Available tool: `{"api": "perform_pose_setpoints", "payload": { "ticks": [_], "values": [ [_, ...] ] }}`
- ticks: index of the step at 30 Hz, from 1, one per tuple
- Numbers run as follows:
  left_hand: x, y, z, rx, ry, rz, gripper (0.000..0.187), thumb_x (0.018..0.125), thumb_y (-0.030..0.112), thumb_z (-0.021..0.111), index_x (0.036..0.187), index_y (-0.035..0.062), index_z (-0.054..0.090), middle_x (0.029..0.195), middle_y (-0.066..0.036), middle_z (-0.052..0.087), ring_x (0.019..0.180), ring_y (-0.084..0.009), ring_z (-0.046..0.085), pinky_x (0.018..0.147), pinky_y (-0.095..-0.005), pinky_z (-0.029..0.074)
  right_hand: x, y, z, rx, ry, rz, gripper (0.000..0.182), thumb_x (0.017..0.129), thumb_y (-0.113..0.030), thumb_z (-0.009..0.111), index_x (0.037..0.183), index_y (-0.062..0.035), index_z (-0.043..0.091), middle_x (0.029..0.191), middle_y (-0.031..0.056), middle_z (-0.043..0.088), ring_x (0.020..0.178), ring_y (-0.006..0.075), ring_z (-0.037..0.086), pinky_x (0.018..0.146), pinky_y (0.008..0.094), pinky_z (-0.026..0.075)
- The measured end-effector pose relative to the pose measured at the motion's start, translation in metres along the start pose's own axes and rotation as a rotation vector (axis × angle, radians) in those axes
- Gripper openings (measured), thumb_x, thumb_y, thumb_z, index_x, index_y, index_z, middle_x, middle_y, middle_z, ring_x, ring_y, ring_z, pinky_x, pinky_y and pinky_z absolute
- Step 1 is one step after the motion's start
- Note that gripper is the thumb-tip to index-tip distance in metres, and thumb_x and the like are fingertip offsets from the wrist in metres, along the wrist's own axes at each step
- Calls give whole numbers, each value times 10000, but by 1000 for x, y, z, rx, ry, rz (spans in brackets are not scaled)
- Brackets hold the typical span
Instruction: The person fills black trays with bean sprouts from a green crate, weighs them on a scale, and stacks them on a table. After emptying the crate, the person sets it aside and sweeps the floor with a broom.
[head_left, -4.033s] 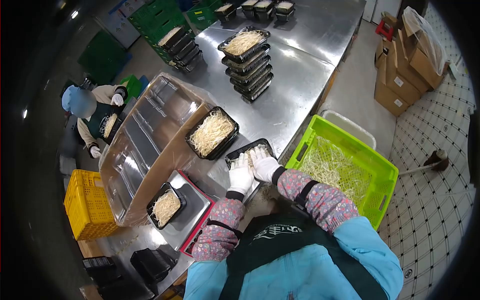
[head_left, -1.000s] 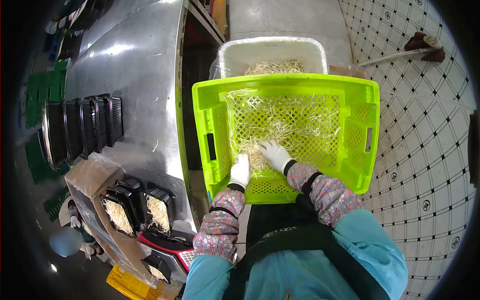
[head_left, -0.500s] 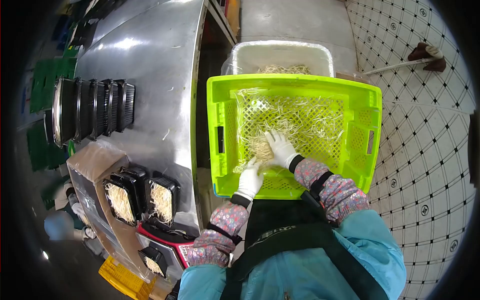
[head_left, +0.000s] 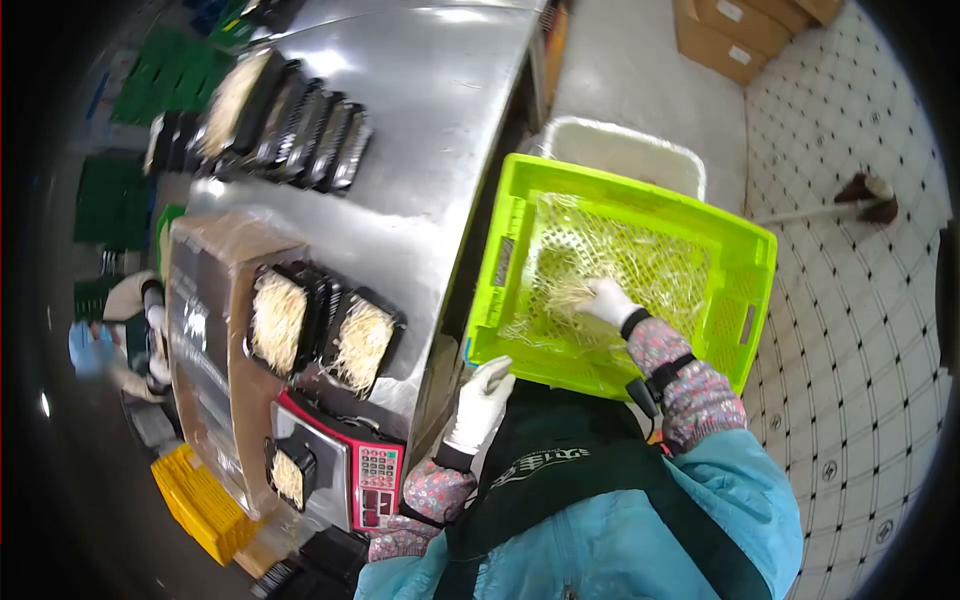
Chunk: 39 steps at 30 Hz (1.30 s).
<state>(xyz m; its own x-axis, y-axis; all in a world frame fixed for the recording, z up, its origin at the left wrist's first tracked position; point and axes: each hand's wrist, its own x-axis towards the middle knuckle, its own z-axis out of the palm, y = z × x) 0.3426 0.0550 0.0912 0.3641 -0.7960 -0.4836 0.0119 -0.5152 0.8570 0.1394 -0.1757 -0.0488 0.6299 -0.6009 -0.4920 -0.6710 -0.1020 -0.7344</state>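
Note:
A green crate (head_left: 630, 187) with a perforated bottom stands in front of me, holding pale bean sprouts (head_left: 562, 290). My right hand (head_left: 608, 303), in a white glove, is inside the crate with its fingers closed round a bunch of the sprouts. Just outside the crate's near left corner is my left hand (head_left: 482, 402), also white-gloved. It holds nothing, its fingers loosely bent and apart. Left of it, a red and silver scale (head_left: 378, 470) bears a black tray of sprouts (head_left: 290, 477).
Filled black trays (head_left: 362, 342) stand on the steel table (head_left: 420, 120) beside a cardboard box (head_left: 225, 350). Farther back are stacked trays (head_left: 300, 125). A white tub (head_left: 625, 135) sits behind the crate. A co-worker (head_left: 130, 340) is at far left; a yellow crate (head_left: 205, 500) is below.
My left hand has come out of the crate to its near left side. My right hand has stayed in the sprouts and closed on some. The view has turned left.

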Motion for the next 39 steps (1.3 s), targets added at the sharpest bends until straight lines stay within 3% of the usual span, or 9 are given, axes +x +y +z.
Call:
{"api": "perform_pose_setpoints", "payload": {
  "ticks": [3, 5, 6, 14, 18, 26, 30, 35, 39],
  "values": [
    [-22, 2, -16, 70, 22, 100, 325, 882, 73, 669, 1199, 10, 636, 1157, -117, 646, 997, -179, 648, 880, -287, 520, -9, 15, 2, 531, -101, -12, 327, 805, -117, 767, 1105, -11, 691, 1011, 42, 710, 869, 153, 649, 788, 315, 520],
    [-38, 4, -29, 90, 31, 136, 328, 888, 103, 667, 1203, 19, 635, 1125, -109, 651, 946, -174, 653, 845, -282, 525, 5, 70, 28, 274, -72, 75, 348, 791, -3, 731, 1129, 39, 659, 1070, 81, 704, 957, 171, 660, 888, 305, 517],
    [-44, 5, -37, 128, 37, 151, 327, 892, 116, 663, 1206, 25, 634, 1116, -103, 651, 928, -171, 652, 829, -280, 527, -11, 41, 23, 752, -49, 74, 381, 786, -11, 737, 1153, 36, 645, 1045, 91, 707, 920, 189, 667, 853, 313, 527],
    [-98, -1, -95, -33, 235, 169, 353, 919, 122, 636, 1263, 48, 605, 1129, -88, 660, 912, -134, 658, 813, -269, 531, 7, 24, 5, 6, 75, 164, 511, 703, -75, 843, 1156, 42, 637, 995, 105, 709, 847, 208, 663, 784, 339, 532],
    [-114, -30, -124, -154, 488, 242, 331, 915, 106, 641, 1240, 45, 624, 1123, -70, 672, 942, -109, 644, 838, -255, 518, -18, -128, -21, 364, -110, -43, 429, 749, -82, 807, 1138, 21, 659, 1010, 78, 716, 846, 147, 651, 786, 293, 525],
    [-153, -38, -177, -351, 828, 374, 297, 931, 53, 604, 1223, -1, 618, 1162, -97, 665, 1020, -138, 649, 886, -254, 507, -21, -356, -1, 185, -381, -478, 359, 804, -47, 739, 1138, 44, 645, 1001, 60, 702, 884, 118, 645, 800, 267, 522],
    [-236, -50, -236, 293, 1486, 561, 313, 817, 17, 711, 1125, 10, 656, 1131, -136, 648, 1088, -273, 624, 939, -348, 495, -37, -411, 21, 230, -551, -497, 412, 795, -20, 670, 1196, 50, 601, 1007, 69, 688, 856, 133, 647, 764, 266, 525],
    [-377, -174, -328, 818, 2130, -337, 416, 867, 264, 664, 1206, 28, 611, 1230, -155, 615, 1305, -398, 416, 1083, -554, 311, -18, -410, 47, 289, -512, -524, 413, 808, 6, 591, 1220, 36, 581, 1004, 60, 681, 821, 125, 636, 738, 252, 514],
    [-450, -290, -350, 644, 1663, -969, 391, 902, 373, 580, 1186, 115, 659, 1105, -155, 683, 1161, -357, 566, 1064, -596, 302, -16, -420, 62, 334, -492, -520, 377, 820, -3, 631, 1192, 44, 597, 989, 65, 685, 799, 111, 630, 716, 248, 512]
  ]
}}
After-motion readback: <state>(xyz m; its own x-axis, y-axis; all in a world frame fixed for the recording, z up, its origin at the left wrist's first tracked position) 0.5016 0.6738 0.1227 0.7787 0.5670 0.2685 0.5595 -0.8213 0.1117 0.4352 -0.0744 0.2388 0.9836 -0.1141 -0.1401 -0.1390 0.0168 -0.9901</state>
